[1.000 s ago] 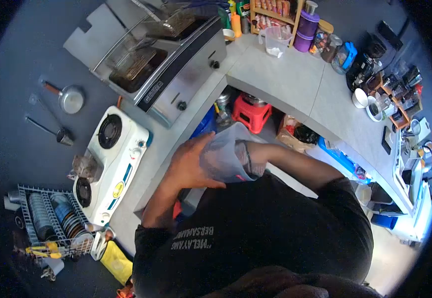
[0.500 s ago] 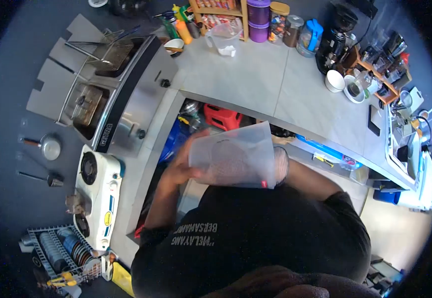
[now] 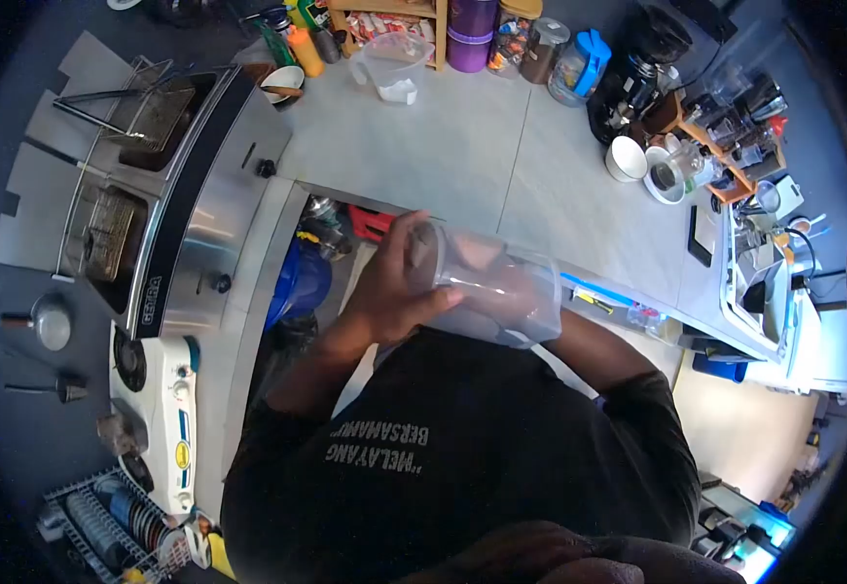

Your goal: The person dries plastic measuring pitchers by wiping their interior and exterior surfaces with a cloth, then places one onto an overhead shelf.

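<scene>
A clear, see-through plastic container [image 3: 516,282] lies tilted on its side in front of my chest. My left hand [image 3: 399,282] is closed round its left end, with the thumb laid along the near wall. My right hand [image 3: 479,251] shows only blurrily through the plastic, its forearm coming in from the right. It grips the container, but I cannot tell whether its fingers are behind the wall or inside. Below the hands is an opening in the counter, holding a red item [image 3: 370,223] and a blue item [image 3: 299,282].
A steel deep fryer [image 3: 214,204] and a white gas stove [image 3: 165,409] stand to the left. On the pale counter [image 3: 443,146] are a clear measuring jug [image 3: 391,70], a white bowl [image 3: 626,159], a coffee grinder [image 3: 628,92] and a phone [image 3: 704,236]. A sink [image 3: 778,297] is at far right.
The container has turned, bringing a round rim into view at its left end. My left hand has shifted further over that end. The right hand, earlier at the right end, now shows through the plastic.
</scene>
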The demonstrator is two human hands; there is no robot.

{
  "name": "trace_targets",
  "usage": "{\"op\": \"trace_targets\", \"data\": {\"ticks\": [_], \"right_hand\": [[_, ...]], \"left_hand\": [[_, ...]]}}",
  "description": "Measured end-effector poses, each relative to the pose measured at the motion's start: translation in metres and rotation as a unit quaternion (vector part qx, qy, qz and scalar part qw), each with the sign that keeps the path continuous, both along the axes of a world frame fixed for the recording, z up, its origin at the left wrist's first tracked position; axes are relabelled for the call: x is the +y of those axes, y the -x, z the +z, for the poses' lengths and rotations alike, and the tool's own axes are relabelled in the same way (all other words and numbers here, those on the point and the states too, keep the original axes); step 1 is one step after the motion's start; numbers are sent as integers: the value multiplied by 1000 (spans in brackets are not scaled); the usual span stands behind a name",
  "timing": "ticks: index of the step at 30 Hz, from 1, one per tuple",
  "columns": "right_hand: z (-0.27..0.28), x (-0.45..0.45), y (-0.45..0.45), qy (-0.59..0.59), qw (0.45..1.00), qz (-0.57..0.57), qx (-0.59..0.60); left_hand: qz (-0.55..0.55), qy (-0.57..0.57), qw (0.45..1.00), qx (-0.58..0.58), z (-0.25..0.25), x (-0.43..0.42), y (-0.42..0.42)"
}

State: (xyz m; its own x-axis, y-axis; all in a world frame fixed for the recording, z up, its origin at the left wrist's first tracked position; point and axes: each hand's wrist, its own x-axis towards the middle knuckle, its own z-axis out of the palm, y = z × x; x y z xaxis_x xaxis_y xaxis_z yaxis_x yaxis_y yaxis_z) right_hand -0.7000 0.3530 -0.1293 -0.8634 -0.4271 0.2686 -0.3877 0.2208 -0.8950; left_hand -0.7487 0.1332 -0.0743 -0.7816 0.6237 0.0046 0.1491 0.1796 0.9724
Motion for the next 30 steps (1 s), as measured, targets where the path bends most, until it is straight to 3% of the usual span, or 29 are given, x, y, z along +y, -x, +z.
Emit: {"op": "trace_targets", "data": {"ticks": [3, 5, 7, 9, 10, 11, 14, 15, 17, 20, 22, 25, 30], "right_hand": [[-14, -3, 15, 214, 950, -30, -225], [-1, -7, 24, 353, 874, -26, -334], [20, -27, 47, 341, 878, -73, -328], [37, -41, 79, 168, 946, -88, -263], [45, -44, 100, -7, 978, -77, -193], [58, -50, 113, -144, 974, -65, -160], [116, -76, 141, -459, 880, -17, -119], [134, -84, 148, -543, 831, 6, -118], [149, -68, 142, -530, 841, -24, -112], [145, -44, 141, -359, 927, -98, -42], [141, -33, 149, -274, 955, -118, 4], [149, -8, 155, -227, 968, -102, 28], [168, 37, 170, -229, 972, -27, 52]], "left_hand": [[-50, -32, 997, -52, -16, 10, 33], [-70, -70, 995, -4, -17, 13, 53], [-119, -57, 987, 95, -3, 8, 85], [-144, -175, 971, -81, 0, 7, 116], [-157, -229, 946, -169, 1, 5, 132], [-175, -239, 943, -151, -2, 2, 148], [-213, -253, 938, -100, -29, -7, 197], [-218, -277, 925, -142, -34, -9, 207], [-220, -324, 892, -225, -42, -14, 221], [-177, -348, 865, -315, -70, -30, 241], [-150, -355, 849, -361, -72, -33, 250], [-132, -320, 863, -367, -72, -42, 261], [-178, -372, 846, -338, -82, -43, 283]]}}
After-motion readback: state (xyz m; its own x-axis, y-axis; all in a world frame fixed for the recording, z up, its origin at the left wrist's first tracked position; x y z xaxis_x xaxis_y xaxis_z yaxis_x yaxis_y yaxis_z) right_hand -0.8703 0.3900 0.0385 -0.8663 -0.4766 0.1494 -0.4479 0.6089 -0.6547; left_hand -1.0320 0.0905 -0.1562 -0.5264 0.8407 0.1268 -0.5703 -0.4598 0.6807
